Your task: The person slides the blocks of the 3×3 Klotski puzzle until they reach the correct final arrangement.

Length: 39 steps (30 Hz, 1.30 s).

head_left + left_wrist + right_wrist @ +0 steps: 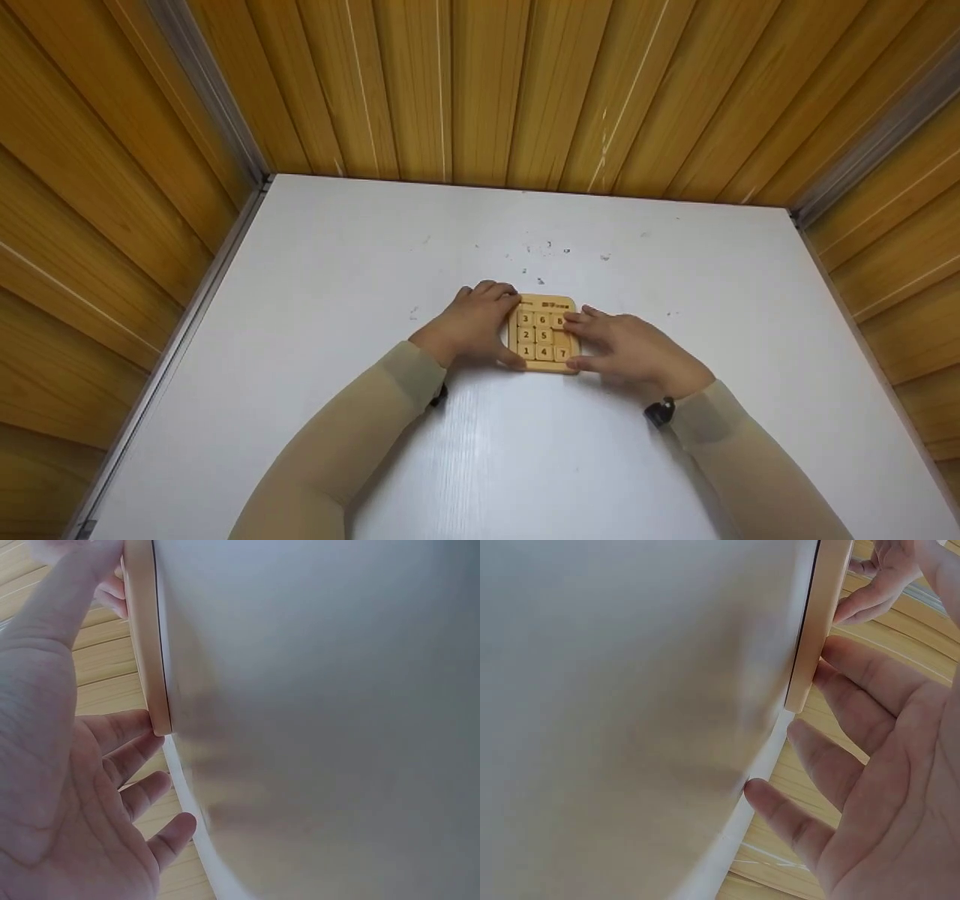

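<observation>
Head view: on a white table [465,465], a wooden number puzzle [549,367] is held by its left edge between thumb and fingers of the left hand [478,324]; its right side is gripped by the right hand [628,349], a fingertip set at the 8 tile [557,322]. Left wrist view: a puzzle corner is met by the index fingertip. Right wrist view: the frame's edge is touched by two fingertips.

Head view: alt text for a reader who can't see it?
A person's left-hand grip holds the left side of a wooden number puzzle on a white table; the right-hand grip touches its right side. Its tiles read, by row: 3, 6, 8; 2, 5, empty slot; 1, 4, 7. Wooden walls stand beyond.
</observation>
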Tool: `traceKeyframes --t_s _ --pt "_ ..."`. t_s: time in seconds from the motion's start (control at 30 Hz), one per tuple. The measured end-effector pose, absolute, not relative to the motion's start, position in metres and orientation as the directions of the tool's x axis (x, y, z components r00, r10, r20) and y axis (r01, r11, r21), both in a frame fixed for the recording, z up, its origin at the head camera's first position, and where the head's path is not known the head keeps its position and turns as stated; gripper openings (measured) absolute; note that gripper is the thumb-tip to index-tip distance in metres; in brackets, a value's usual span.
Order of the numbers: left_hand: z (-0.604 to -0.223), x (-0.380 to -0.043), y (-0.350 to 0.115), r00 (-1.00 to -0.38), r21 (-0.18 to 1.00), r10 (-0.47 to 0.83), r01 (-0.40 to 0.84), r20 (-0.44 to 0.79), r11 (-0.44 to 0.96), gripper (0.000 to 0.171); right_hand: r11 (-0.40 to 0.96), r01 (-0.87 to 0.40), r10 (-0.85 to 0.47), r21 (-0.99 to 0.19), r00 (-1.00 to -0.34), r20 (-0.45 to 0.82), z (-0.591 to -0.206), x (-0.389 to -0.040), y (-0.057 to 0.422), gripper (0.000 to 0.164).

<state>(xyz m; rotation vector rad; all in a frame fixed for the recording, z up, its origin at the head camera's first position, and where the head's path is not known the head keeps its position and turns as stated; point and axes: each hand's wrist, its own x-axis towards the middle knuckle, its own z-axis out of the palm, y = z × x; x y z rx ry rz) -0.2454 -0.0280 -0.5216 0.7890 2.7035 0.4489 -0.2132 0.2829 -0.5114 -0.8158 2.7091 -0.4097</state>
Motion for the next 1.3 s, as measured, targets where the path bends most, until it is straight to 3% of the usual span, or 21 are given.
traceKeyframes --t_s 1.3 --pt "-0.5211 -0.2449 -0.027 -0.81 0.375 0.554 0.461 -0.194 0.804 0.124 0.789 -0.522 -0.592 -0.325 -0.787 -0.174 -0.509 -0.206 0.2817 0.078"
